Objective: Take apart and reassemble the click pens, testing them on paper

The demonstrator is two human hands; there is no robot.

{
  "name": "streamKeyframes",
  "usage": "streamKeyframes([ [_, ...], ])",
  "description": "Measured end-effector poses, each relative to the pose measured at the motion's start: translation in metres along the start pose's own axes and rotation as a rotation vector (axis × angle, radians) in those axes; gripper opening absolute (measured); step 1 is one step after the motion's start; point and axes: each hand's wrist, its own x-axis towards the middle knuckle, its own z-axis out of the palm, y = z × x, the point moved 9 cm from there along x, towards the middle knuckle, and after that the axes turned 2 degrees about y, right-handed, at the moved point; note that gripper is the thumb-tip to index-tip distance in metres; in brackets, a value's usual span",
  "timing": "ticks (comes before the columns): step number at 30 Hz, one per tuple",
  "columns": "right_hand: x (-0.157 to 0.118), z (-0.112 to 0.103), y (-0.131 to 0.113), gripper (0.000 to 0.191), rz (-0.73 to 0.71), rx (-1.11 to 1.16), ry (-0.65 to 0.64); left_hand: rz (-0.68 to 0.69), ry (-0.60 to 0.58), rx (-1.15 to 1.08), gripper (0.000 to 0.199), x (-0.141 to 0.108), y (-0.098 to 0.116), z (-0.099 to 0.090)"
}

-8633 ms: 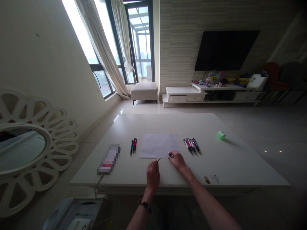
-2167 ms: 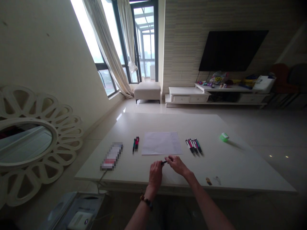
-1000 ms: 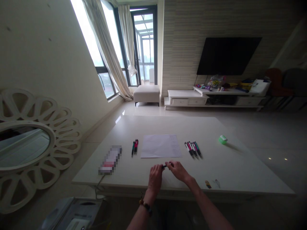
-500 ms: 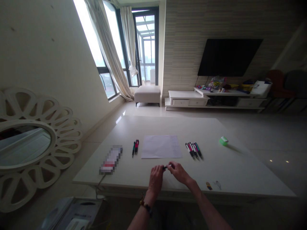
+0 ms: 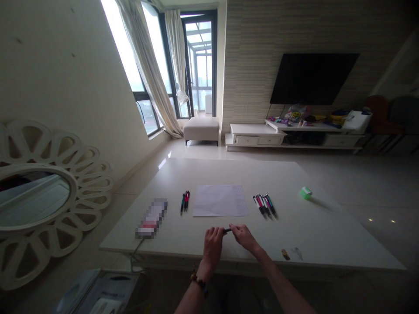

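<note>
Your pen (image 5: pixel 227 230) looked like dark, smooth plastic; the table (image 5: pixel 314 237) had a smooth, faintly glossy white top, the paper (image 5: pixel 220 200) looked thin and matt, and the floor tiles (image 5: pixel 376 196) shone glossy.

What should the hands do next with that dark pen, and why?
Probably bring the dark pen onto the white sheet of paper. The left hand and the right hand both pinch it just in front of the sheet's near edge, so the paper looks like the closest place to use it.
</note>
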Motion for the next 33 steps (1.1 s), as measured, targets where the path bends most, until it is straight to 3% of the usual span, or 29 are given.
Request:
streamKeyframes([
  [4,0.000,0.012,0.019,0.051,0.144,0.133,-0.067,0.004,0.014,-0.005,0.012,0.000,0.000,-0.001],
  [11,-0.006,0.000,-0.011,0.042,-0.070,0.085,-0.017,0.015,0.020,-0.065,0.015,-0.001,0.001,-0.002],
  [20,-0.002,0.018,0.020,0.048,0.126,0.352,0.005,-0.028,0.031,-0.140,0.014,0.000,-0.002,-0.005],
  [22,-0.008,0.010,0.015,0.046,0.085,0.380,0.030,-0.142,0.082,-0.263,0.018,0.004,-0.012,-0.010],
  [25,-0.022,-0.013,0.007,0.036,-0.002,0.325,0.175,-0.522,0.216,-0.527,0.029,0.007,-0.039,-0.017],
  [27,-0.031,-0.017,0.002,0.040,-0.040,0.267,0.207,-0.758,0.207,-0.793,0.033,0.010,-0.044,-0.007],
  [29,-0.035,-0.013,-0.004,0.045,-0.067,0.241,0.191,-0.858,0.093,-1.130,0.037,0.019,-0.026,0.013],
  [33,-0.032,-0.018,-0.023,0.025,-0.156,0.247,0.267,-0.985,-0.098,-1.620,0.044,0.030,0.019,0.044],
])
